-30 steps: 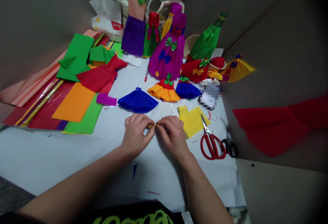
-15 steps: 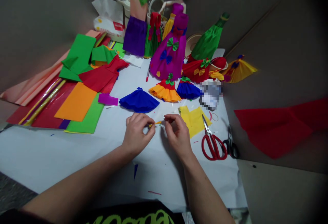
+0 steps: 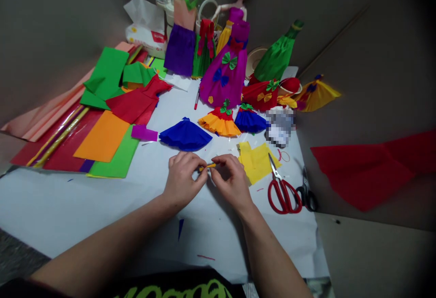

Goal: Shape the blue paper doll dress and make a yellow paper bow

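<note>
- Your left hand (image 3: 184, 177) and right hand (image 3: 231, 182) are bare, just below the middle of the frame.
- Your left forearm (image 3: 112, 234), toward the lower left, and right forearm (image 3: 269, 252), toward the lower right, show no sleeve.
- Your black top (image 3: 75, 286) fills the bottom edge, with a lime-green print (image 3: 170, 290) at bottom centre, cut off by the frame.

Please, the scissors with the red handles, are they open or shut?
Shut: the red-handled scissors lie with their two blades closed together into one point.
</note>
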`<state>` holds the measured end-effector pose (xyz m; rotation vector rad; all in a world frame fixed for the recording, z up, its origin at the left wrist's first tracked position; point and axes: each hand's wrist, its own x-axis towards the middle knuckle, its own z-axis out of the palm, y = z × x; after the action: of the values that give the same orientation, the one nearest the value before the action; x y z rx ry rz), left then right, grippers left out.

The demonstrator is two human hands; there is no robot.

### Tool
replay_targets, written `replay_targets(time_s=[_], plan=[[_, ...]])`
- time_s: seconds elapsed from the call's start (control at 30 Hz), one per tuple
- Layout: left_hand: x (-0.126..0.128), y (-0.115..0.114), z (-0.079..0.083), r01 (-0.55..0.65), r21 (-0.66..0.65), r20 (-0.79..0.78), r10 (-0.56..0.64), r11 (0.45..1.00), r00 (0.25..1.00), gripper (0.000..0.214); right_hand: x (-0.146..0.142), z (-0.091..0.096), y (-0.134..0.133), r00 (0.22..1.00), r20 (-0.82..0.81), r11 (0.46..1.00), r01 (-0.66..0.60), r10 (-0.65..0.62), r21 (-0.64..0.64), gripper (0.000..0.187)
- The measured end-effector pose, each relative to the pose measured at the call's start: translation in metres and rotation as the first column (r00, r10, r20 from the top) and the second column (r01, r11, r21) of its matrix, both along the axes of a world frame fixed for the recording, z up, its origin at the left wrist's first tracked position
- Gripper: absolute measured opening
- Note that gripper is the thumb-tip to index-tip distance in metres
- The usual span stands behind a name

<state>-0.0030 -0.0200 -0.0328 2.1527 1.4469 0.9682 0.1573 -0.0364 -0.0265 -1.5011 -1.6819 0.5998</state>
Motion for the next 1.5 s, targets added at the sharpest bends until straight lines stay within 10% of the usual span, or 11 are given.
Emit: replay_targets(time_s=[0.33,0.73,1.07,1.5], plan=[[0.0,-0.001,0.001,0.018,-0.01,-0.017,-0.018,1.0,1.0,0.006,0.001,-0.001,0.0,0.998,0.048,0.999,-0.033,0.032,0.01,0.005],[0.0,0.0,0.0,0.012,-0.036,-0.011,-0.012,0.999,1.0,0.007,0.06,0.022,0.018,0.869,0.405,0.958,0.262,-0.285,0.114,0.015],[0.0,0.0,0.001,0.017,-0.05,-0.012,-0.018,0.999,1.0,0.008,0.106,0.003,0.104,0.635,0.769,0.979,0.194,-0.074,-0.066,0.029],[-0.001,0.0,-0.001,0.021,-0.054,-0.007,-0.021,0.998,1.0,0.008,0.111,-0.007,0.123,0.707,0.705,0.988,0.14,-0.055,-0.063,0.026]])
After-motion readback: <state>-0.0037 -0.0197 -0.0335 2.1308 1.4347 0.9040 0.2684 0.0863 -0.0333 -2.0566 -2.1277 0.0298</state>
